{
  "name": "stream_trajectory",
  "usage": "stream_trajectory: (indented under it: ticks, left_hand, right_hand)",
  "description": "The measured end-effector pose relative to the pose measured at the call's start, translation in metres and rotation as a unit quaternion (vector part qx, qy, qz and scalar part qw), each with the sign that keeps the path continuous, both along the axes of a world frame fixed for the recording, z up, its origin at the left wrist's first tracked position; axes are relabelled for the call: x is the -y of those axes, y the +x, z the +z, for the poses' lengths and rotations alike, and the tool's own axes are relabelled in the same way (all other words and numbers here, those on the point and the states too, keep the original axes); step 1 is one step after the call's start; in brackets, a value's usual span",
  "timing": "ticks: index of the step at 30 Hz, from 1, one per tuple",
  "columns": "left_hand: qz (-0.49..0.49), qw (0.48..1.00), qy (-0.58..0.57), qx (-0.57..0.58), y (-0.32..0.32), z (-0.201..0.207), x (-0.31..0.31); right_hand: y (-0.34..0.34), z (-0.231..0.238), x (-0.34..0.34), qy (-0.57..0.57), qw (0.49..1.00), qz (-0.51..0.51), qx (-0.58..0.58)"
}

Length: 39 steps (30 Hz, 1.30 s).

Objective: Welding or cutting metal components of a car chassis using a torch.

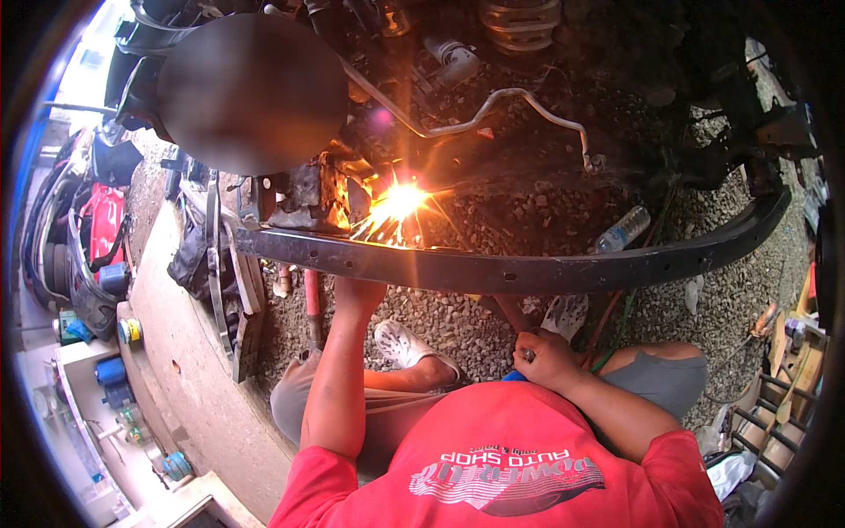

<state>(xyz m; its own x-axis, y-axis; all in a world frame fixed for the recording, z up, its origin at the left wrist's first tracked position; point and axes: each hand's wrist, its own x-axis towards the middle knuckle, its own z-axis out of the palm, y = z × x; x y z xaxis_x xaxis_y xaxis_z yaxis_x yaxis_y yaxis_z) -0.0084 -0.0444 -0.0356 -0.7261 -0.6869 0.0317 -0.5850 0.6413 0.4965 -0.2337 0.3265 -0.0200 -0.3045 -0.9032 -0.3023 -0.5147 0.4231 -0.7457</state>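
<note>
Your left hand (356, 295) reaches far from you and sits against the near edge of the long black metal beam (546, 268), which runs from left to right across the gravel (458, 326). The fingers go under the beam, so you cannot tell how they are set. Just beyond this hand, bright sparks (396, 207) burst at the far side of the beam, beside a rusty, burning block of metal (304, 198).

Your right hand (546, 356) is closed tight around a thin torch handle (528, 354) – only a small part of it shows between the fingers. A reddish pipe (510, 312) goes from this hand toward the beam, and red and green hoses (616, 326) lie on the gravel to the right.

A clear plastic bottle with a blue label (623, 229) lies on the stones beyond the beam, on the right. On the far left, a small round can with a yellow side (130, 331) stands on a concrete ledge (194, 370), and blue containers (113, 374) stand nearer to you – their labels are too small to tell. Your white shoe (405, 345) rests on the gravel between your arms.
</note>
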Motion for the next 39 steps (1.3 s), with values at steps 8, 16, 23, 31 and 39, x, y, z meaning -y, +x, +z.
stream_trajectory:
  ticks: [8,16,23,31,39]
  left_hand:
    - [0.009,0.998,-0.051,0.035,0.013,-0.008,0.001]
    - [0.028,0.997,-0.035,0.063,0.003,0.000,-0.002]
    - [0.026,0.996,-0.027,0.079,0.014,-0.003,0.002]
    - [0.002,1.000,0.007,-0.015,-0.006,0.018,-0.007]
    - [0.004,0.991,0.014,0.136,0.013,-0.019,-0.004]
  right_hand:
    - [0.000,-0.001,0.000,0.012,1.000,0.009,-0.004]
    - [0.000,-0.003,-0.002,-0.008,1.000,0.005,-0.010]
    - [0.002,-0.004,-0.002,-0.006,1.000,0.011,-0.006]
    - [0.002,0.004,-0.010,0.009,0.999,0.008,-0.053]
    - [0.000,0.001,-0.009,-0.001,0.999,0.005,-0.035]
